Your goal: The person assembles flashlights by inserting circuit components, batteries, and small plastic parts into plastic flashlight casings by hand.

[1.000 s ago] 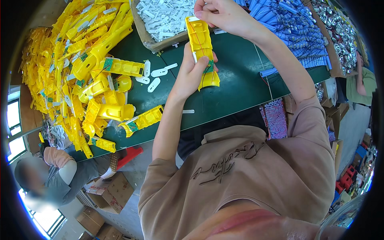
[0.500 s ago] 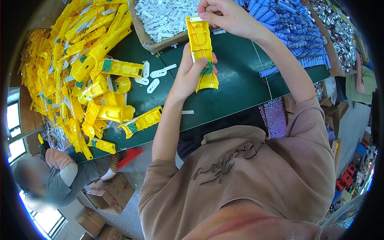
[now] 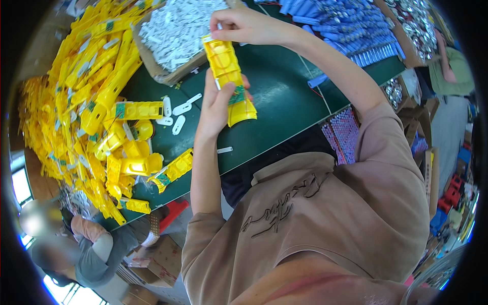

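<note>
1 yellow housing (image 3: pixel 222 60) held over the green bench (image 3: pixel 284 96).
Left hand (image 3: pixel 216 105) clamped on its near half; right hand (image 3: pixel 239 26) curled at its far end, can't tell if gripping. Box of white parts (image 3: pixel 175 74) beyond.

Head camera: left one of two wide fisheyes worn side by side, looking steeply down, picture upright.
Brown shirt (image 3: pixel 330 218): nearest, filling the lower middle, seen from above.
Left hand (image 3: pixel 215 108) and right hand (image 3: pixel 233 25): farther out, above the middle.
Green table (image 3: pixel 279 101): beyond the shirt, its near edge running aslant.
Co-worker (image 3: pixel 95 262): farther off, lower left, near the curved dark rim.
</note>
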Demonstrator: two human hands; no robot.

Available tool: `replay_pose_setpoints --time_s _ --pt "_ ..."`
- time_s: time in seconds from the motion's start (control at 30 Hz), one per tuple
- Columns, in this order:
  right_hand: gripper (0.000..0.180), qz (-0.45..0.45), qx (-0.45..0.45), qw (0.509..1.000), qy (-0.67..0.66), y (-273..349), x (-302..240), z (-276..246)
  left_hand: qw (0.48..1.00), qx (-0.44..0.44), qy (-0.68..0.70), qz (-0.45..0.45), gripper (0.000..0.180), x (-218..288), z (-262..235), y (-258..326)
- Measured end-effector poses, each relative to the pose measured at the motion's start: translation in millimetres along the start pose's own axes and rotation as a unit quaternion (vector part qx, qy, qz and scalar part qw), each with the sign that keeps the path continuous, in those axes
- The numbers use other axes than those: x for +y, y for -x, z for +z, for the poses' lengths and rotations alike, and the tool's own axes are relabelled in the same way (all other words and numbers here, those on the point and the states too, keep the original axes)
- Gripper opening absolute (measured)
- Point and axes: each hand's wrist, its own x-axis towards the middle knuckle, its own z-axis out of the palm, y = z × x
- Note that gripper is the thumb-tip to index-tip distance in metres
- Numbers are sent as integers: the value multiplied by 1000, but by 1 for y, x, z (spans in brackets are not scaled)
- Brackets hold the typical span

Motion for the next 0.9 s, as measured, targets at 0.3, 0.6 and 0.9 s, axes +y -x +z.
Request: replay_pose_setpoints --time_s 0.3,0.6,0.9 --pt "20 26 173 980 93 64 -10 -37 998 55 -6 26 37 0 6 -2" --pt "24 87 -46 838 537 159 -12 -63 997 66 -38 15 34 4 11 -3" --pt "21 -21 -90 865 494 187 -31 -32 997 58 -39 16 35 4 8 0"
